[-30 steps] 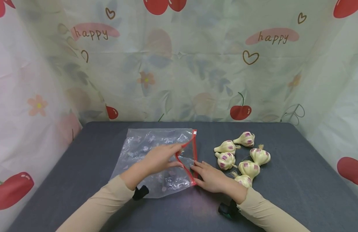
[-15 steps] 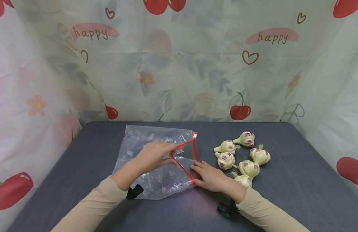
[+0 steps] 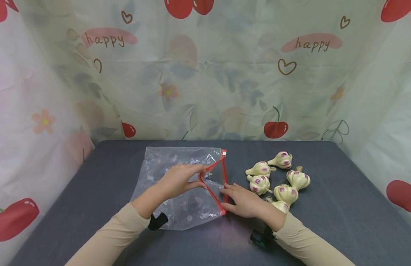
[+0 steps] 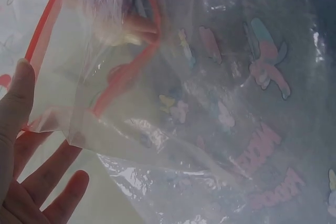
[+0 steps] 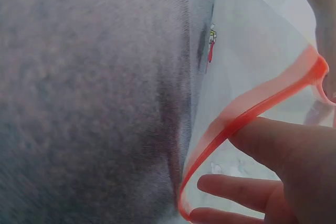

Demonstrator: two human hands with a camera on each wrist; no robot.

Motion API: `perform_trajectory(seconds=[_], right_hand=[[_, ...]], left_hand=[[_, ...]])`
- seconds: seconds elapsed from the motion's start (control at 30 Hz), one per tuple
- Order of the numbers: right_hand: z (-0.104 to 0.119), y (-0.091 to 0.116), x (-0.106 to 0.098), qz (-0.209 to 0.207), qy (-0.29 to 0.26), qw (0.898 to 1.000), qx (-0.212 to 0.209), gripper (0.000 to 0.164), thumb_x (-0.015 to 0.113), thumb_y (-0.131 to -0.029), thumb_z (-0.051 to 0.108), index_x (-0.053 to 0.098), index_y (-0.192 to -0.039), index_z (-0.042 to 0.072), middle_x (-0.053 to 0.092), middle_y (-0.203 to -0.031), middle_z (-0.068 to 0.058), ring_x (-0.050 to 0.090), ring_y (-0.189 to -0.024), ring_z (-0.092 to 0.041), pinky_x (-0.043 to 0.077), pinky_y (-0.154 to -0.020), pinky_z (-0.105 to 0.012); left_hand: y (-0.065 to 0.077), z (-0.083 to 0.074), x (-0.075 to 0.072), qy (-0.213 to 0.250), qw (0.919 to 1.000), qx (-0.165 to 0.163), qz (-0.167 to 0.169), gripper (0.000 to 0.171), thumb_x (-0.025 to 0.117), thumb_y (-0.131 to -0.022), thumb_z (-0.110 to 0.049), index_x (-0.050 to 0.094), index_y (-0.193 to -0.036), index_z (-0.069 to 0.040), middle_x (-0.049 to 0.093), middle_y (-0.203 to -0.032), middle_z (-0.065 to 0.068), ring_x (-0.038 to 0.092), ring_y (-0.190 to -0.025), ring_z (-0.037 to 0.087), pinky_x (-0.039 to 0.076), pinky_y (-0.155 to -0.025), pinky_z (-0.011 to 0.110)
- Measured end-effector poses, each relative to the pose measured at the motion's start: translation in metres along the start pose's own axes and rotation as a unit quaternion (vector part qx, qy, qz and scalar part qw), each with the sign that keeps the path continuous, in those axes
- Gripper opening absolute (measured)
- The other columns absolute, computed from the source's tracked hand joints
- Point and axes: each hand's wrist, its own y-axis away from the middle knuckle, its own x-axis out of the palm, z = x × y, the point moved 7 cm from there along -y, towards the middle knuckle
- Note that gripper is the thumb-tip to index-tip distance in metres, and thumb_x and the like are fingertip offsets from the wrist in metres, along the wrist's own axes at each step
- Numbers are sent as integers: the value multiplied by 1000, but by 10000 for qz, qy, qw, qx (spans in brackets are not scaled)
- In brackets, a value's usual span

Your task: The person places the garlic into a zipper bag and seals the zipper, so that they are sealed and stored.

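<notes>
A clear zip bag [image 3: 192,212] with small printed figures and a red-edged mouth lies left of centre in the head view. My left hand [image 3: 176,181] pinches the upper red edge [image 4: 44,22] between thumb and fingers, holding it raised so the mouth gapes to the right. My right hand [image 3: 243,201] rests at the mouth's lower edge, fingers extended. In the right wrist view, its thumb [image 5: 262,140] lies against the red band and its other fingers [image 5: 236,190] reach into the opening. Right of the bag lie several garlic bulbs [image 3: 258,184].
The dark tabletop [image 3: 92,192] extends around the bag and the bulbs. A patterned curtain [image 3: 205,111] hangs behind and on both sides. One bulb [image 3: 281,206] is partly covered by the right forearm. A white slider [image 3: 224,152] sits at the bag's far corner.
My left hand drew the upper edge leftward, widening the mouth, then came slightly back to the right. My right hand stays at the lower edge with little movement. The bulbs have not moved.
</notes>
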Motion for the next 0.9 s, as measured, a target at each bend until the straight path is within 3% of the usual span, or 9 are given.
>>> perform_trajectory(seconds=[0.27, 0.53, 0.73, 0.83, 0.9], right_hand=[[4, 6, -12, -266, -25, 9995, -149, 48, 61, -90, 32, 56, -126, 2, 51, -136, -21, 47, -127, -37, 40, -102, -52], [10, 15, -31, -668, 103, 9967, -455, 45, 61, -90, 30, 56, -125, 2, 59, -127, -15, 54, -122, -31, 44, -99, -47], [6, 27, -47, -874, -41, 9954, -398, 47, 63, -89, 32, 56, -126, 4, 60, -126, -10, 57, -118, -27, 46, -98, -45], [0, 34, -56, -839, -246, 9952, -436, 49, 66, -87, 32, 55, -127, 6, 61, -123, -8, 63, -93, -21, 51, -85, -36], [-5, 39, -61, -806, -334, 9951, -472, 52, 67, -86, 33, 54, -128, 7, 61, -124, -7, 61, -88, -17, 51, -82, -33]], left_hand=[[-1, 0, 4, 239, 9997, -89, 59, 32, 74, -78, -31, 57, -101, -16, 71, -105, -2, 69, -88, 12, 53, -67, 25], [-2, 1, 5, 282, 9995, -130, -3, 30, 73, -79, -32, 55, -98, -17, 71, -101, -4, 69, -88, 11, 52, -68, 25], [-2, 2, 4, 268, 9993, -275, 11, 29, 72, -79, -33, 56, -98, -18, 72, -98, -5, 68, -89, 11, 53, -69, 27], [-2, 2, 4, 276, 9992, -276, 11, 29, 72, -79, -33, 56, -99, -17, 72, -98, -4, 68, -89, 11, 53, -69, 27], [-2, 2, 4, 271, 9993, -276, 1, 29, 72, -79, -33, 56, -99, -17, 72, -98, -3, 68, -89, 11, 52, -69, 27]])
